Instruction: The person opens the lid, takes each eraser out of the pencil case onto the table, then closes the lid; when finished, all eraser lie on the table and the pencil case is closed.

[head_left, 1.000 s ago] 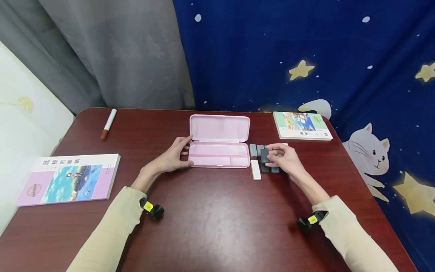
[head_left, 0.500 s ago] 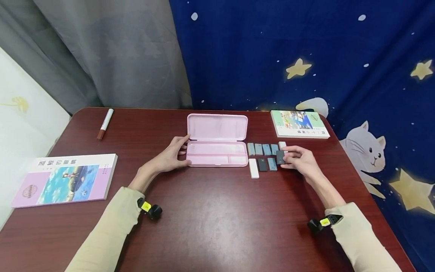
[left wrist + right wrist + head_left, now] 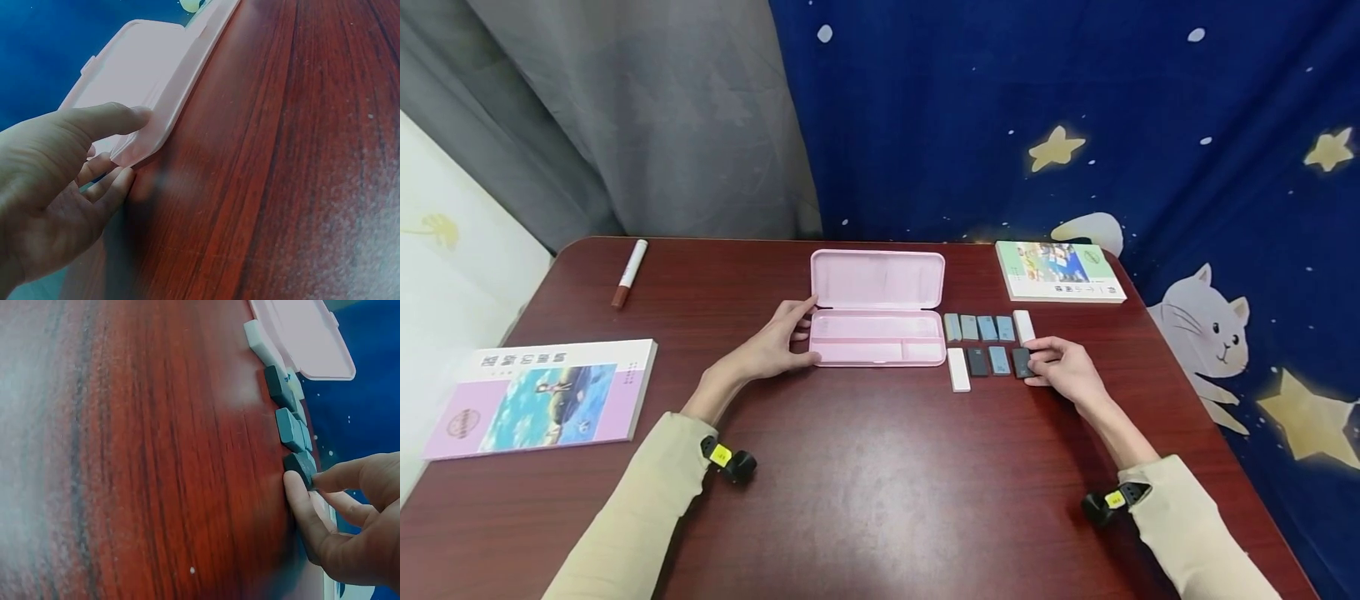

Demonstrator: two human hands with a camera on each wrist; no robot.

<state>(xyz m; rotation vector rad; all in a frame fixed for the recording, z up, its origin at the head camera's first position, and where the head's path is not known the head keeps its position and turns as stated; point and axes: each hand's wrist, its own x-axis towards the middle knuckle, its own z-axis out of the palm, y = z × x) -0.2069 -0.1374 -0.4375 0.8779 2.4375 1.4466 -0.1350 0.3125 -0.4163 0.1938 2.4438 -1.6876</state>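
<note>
A pink pencil case lies open on the table, its lid folded back and its compartments bare. My left hand holds the case's left end, thumb at the front corner and index finger near the hinge. In the left wrist view the thumb lies on the case's rim. To the right of the case are two rows of block-shaped erasers: white, blue-grey and dark. My right hand pinches a dark eraser at the right end of the front row. In the right wrist view this eraser sits on the table between thumb and fingers.
A white eraser ends the back row; another white eraser starts the front one. A green book lies at the back right. On the left are a purple-edged book and a marker with a brown cap.
My right hand has carried the dark eraser rightward and down to the end of the front row, uncovering the other erasers. My left hand has stayed on the pencil case.
</note>
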